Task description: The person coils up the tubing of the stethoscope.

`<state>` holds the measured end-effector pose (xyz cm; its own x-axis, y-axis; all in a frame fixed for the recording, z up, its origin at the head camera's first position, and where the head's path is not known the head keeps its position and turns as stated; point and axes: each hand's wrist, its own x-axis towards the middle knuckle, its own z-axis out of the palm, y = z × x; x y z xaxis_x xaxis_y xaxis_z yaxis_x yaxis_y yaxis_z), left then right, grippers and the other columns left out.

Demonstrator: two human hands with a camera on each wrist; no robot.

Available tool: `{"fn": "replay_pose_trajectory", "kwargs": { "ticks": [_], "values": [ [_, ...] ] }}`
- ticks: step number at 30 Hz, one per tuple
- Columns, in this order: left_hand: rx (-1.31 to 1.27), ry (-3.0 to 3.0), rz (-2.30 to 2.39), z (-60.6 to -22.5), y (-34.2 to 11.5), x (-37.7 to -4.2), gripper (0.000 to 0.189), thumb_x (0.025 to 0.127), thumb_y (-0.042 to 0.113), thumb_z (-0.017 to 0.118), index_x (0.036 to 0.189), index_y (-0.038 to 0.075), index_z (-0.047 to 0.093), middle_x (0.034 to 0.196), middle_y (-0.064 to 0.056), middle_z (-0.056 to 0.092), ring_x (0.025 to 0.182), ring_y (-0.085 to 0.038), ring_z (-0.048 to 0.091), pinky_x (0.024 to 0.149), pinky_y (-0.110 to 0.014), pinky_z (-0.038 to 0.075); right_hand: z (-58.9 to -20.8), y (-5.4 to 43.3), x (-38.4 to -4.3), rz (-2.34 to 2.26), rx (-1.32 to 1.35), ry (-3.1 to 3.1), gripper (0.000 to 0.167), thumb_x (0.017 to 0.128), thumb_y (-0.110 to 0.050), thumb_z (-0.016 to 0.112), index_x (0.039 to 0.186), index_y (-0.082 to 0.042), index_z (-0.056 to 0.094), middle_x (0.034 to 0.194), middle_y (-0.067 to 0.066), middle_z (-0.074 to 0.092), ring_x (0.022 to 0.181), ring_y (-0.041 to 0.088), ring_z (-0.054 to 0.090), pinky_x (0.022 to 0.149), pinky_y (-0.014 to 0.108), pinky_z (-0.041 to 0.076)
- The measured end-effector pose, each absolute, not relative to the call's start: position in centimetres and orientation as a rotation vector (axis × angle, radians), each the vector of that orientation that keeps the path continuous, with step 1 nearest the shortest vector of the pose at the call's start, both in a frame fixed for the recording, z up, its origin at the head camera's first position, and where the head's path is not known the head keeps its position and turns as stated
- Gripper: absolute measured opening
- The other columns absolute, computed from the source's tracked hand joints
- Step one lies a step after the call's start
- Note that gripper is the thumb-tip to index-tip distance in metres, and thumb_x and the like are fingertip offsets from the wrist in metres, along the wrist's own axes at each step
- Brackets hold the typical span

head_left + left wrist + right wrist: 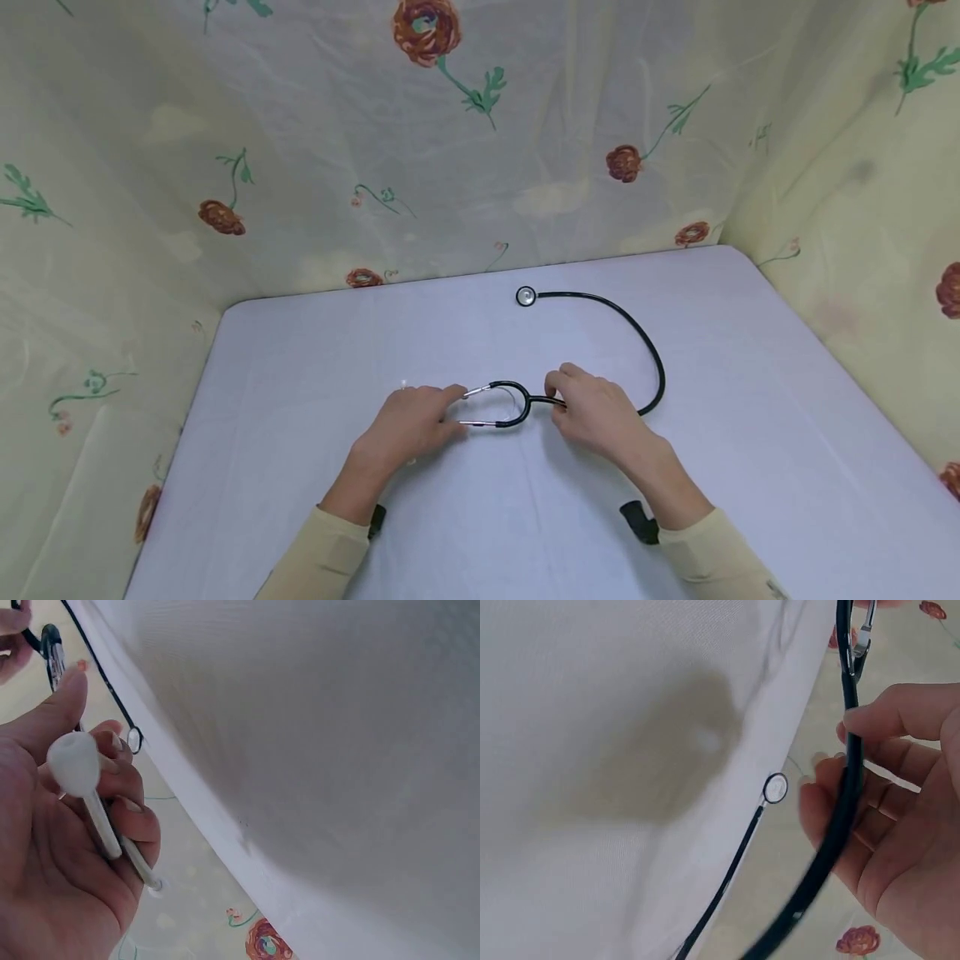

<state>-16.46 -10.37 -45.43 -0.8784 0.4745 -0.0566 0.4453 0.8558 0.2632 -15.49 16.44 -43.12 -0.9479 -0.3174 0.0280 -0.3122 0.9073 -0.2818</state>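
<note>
A stethoscope with black tubing is stretched between both hands in the head view. My left hand holds its metal ear tubes, fingers curled round them. In the left wrist view, a white ear tip shows against the palm. My right hand pinches the black tube just past the Y-shaped fork, seen also in the right wrist view, where thumb and fingertips meet on the tube. From there the tubing curves right and back to the round chest piece, which lies near the table's far edge.
A white cloth covers the table. Behind it and at both sides hangs a pale curtain printed with red-brown flowers. Dark straps sit at the wrists, by the beige sleeves.
</note>
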Motion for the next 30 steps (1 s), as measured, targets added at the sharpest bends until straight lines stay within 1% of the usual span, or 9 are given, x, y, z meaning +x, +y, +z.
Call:
{"fn": "replay_pose_trajectory", "kwargs": {
  "ticks": [5,9,11,16,21,25,30],
  "values": [
    [0.722,2.958,0.336,-45.4,-10.7,-16.6,0.044,0.089,0.041,0.072,0.128,0.025,0.060,0.087,0.005,0.073,0.070,-0.010,0.059,0.066,-0.033,0.046,-43.0,16.8,-15.2,-0.483,-0.518,3.083,0.016,0.087,-0.009,0.066,0.102,-0.013,0.068,0.088,-0.002,0.061,0.069,0.014,0.055,0.062,0.033,0.045],
    [0.716,2.989,0.308,-45.3,-10.9,-16.7,0.044,0.090,0.042,0.072,0.129,0.025,0.059,0.082,0.006,0.070,0.064,-0.008,0.053,0.061,-0.031,0.043,-42.8,17.1,-15.1,-0.519,-0.600,3.122,0.014,0.088,-0.011,0.070,0.101,-0.014,0.069,0.089,-0.004,0.064,0.074,0.013,0.059,0.065,0.034,0.048],
    [0.713,2.991,0.303,-45.3,-11.0,-16.7,0.044,0.089,0.042,0.072,0.128,0.026,0.059,0.082,0.006,0.070,0.063,-0.008,0.052,0.059,-0.030,0.041,-42.7,17.1,-15.0,-0.539,-0.665,3.137,0.014,0.088,-0.010,0.071,0.100,-0.015,0.070,0.089,-0.006,0.064,0.075,0.011,0.060,0.066,0.032,0.049],
    [0.716,2.978,0.300,-45.3,-11.0,-16.6,0.044,0.089,0.043,0.071,0.128,0.027,0.059,0.081,0.007,0.070,0.062,-0.008,0.051,0.058,-0.030,0.039,-42.2,17.0,-15.2,-0.616,-0.908,3.186,0.014,0.087,-0.007,0.073,0.097,-0.016,0.073,0.086,-0.009,0.059,0.070,0.005,0.054,0.063,0.024,0.046],
    [0.760,2.983,0.304,-45.2,-11.0,-16.5,0.041,0.090,0.043,0.071,0.126,0.028,0.059,0.071,0.009,0.064,0.060,-0.008,0.050,0.056,-0.030,0.037,-41.5,16.5,-15.4,-0.732,-1.136,3.186,0.013,0.087,-0.005,0.073,0.095,-0.016,0.074,0.084,-0.010,0.056,0.072,0.004,0.050,0.063,0.022,0.045],
    [0.818,2.975,0.332,-45.0,-10.8,-16.5,0.035,0.089,0.043,0.072,0.119,0.028,0.061,0.064,0.012,0.058,0.058,-0.006,0.049,0.054,-0.028,0.036,-40.9,15.9,-15.5,-0.838,-1.212,3.123,0.014,0.087,-0.003,0.073,0.096,-0.014,0.075,0.087,-0.008,0.058,0.076,0.004,0.053,0.064,0.021,0.047],
    [0.953,2.938,0.373,-44.7,-10.6,-16.3,0.028,0.090,0.040,0.071,0.115,0.028,0.065,0.064,0.014,0.057,0.055,-0.004,0.047,0.050,-0.024,0.035,-40.6,15.2,-15.7,-0.948,-1.227,3.043,0.014,0.087,-0.003,0.073,0.095,-0.014,0.074,0.088,-0.009,0.058,0.077,0.003,0.052,0.066,0.020,0.047]
  ]
}}
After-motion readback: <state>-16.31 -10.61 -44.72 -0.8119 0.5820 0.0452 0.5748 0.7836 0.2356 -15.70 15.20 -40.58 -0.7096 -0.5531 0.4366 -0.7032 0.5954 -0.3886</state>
